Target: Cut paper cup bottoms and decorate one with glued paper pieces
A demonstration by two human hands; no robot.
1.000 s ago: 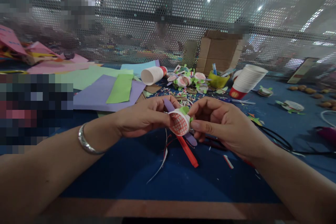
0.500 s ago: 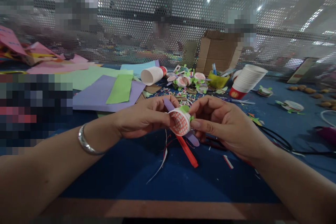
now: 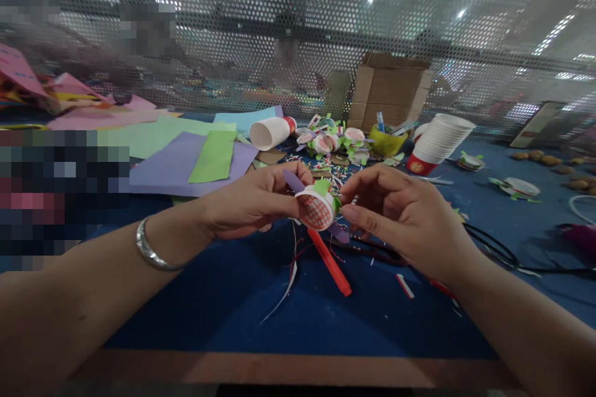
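My left hand (image 3: 265, 201) pinches a small paper-cup turtle (image 3: 318, 209) by its left edge. Its round white cup base carries a red crosshatch pattern. Green paper tabs stick out at its top and right, and a purple strip (image 3: 338, 232) shows behind it at both ends. My right hand (image 3: 395, 214) is close on the right, thumb and index finger apart, just off the green tab with nothing visible between them. On the blue table below lies a red marker (image 3: 331, 265), its upper end hidden by the turtle.
Behind my hands lie paper scraps (image 3: 326, 167) and a pile of similar turtles (image 3: 326, 139). Stacked paper cups (image 3: 440, 142) lean at right, near a yellow bowl (image 3: 387, 142). Purple paper (image 3: 172, 164) and a green sheet (image 3: 214, 158) lie left. A black cable (image 3: 493, 245) runs at right.
My right thumb and fingers have come away from the turtle's green tab. The turtle, in my left hand, has moved slightly up and left.
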